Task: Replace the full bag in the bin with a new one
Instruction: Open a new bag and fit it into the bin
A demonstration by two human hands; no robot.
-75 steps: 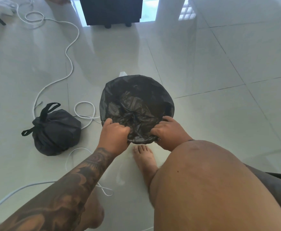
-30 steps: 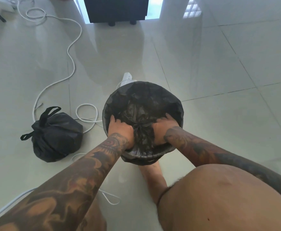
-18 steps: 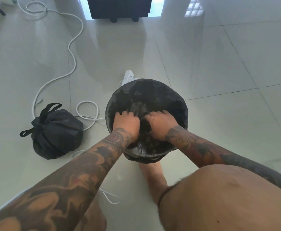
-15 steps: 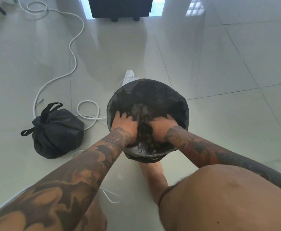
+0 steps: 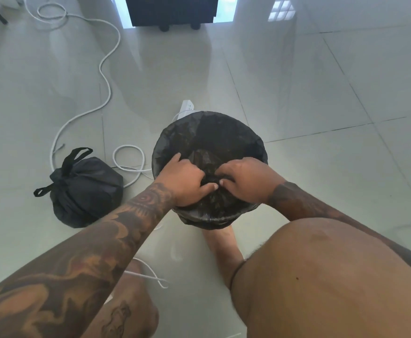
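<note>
A round bin (image 5: 260,152) stands on the tiled floor in front of my feet, lined with a new black bag (image 5: 206,132) whose edge is folded over the rim. Both hands are inside the bin's mouth at its near side. My left hand (image 5: 183,182) and my right hand (image 5: 244,178) pinch a bunched fold of the liner between them, thumbs nearly touching. The full bag (image 5: 87,189), black and knotted with its handles sticking up, sits on the floor to the left of the bin.
A white cable (image 5: 106,76) snakes across the floor from the far left and loops next to the full bag. A white power strip (image 5: 186,107) lies just behind the bin. A dark wheeled cabinet (image 5: 172,11) stands at the far wall. My bare foot (image 5: 224,242) is under the bin's near edge.
My hands went from the near rim down into the bin, pressing the liner in. Now they have come together and bunched a fold of the liner between them.
</note>
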